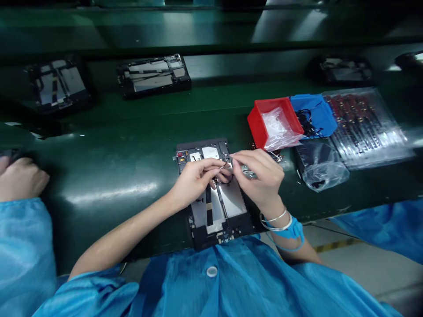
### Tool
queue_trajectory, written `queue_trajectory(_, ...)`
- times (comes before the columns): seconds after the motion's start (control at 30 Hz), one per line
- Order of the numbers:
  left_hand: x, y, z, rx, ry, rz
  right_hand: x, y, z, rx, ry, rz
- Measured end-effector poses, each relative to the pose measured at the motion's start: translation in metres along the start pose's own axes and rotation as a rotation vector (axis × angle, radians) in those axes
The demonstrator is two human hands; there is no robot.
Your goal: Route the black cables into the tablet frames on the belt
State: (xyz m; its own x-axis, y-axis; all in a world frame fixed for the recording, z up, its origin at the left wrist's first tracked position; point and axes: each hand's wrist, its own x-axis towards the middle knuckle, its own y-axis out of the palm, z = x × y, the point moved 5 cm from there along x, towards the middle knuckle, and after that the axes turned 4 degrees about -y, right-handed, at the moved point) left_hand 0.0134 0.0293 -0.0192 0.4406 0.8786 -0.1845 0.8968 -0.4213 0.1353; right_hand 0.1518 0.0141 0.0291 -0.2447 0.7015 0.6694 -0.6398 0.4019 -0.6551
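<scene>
An open tablet chassis (216,211) lies face down on the dark green bench right in front of me, its metal plates and circuit parts showing. My left hand (194,178) and my right hand (259,176) meet over its upper half. Both pinch a thin black wire (224,176) that loops between the fingertips. My right wrist wears bracelets and a blue strap (284,226).
A red bin (264,121) with a clear bag, a blue bin (313,114) of black wires and a clear tray (366,125) of small parts stand at the right. Another person's hand (20,178) rests at the left. More open tablets (153,75) lie on the belt behind.
</scene>
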Motion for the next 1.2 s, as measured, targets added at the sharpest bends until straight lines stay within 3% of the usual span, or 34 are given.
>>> queue_trajectory(0.1, 0.001, -0.004, 0.003, -0.129, -0.082, -0.041, 0.002, -0.004, 0.002, -0.017, -0.015, -0.062)
queue_trajectory(0.27, 0.003, -0.006, 0.004, -0.21, -0.119, -0.067, 0.0, 0.007, 0.02, -0.009, -0.256, -0.05)
queue_trajectory(0.5, 0.004, -0.007, 0.005, -0.229, -0.13, -0.143, -0.001, 0.016, 0.015, 0.04, -0.247, -0.007)
queue_trajectory(0.7, 0.005, -0.007, 0.005, -0.157, -0.173, -0.11, 0.0, 0.019, 0.023, -0.047, -0.318, 0.0)
queue_trajectory(0.83, 0.006, -0.013, 0.003, -0.175, -0.215, -0.113, 0.009, -0.008, -0.018, -0.225, -0.19, -0.103)
queue_trajectory(0.93, 0.007, -0.019, -0.001, -0.181, -0.192, -0.121, 0.013, -0.041, -0.063, -0.533, 0.033, -0.241)
queue_trajectory(1.0, 0.008, -0.021, -0.002, -0.177, -0.178, -0.118, 0.016, -0.042, -0.073, -0.6, 0.063, -0.144)
queue_trajectory(1.13, 0.003, -0.015, -0.001, -0.16, -0.186, -0.063, 0.019, -0.005, -0.028, -0.347, -0.266, 0.054)
queue_trajectory(1.2, 0.002, -0.013, -0.001, -0.135, -0.192, 0.037, 0.018, 0.012, -0.001, -0.22, -0.405, 0.089)
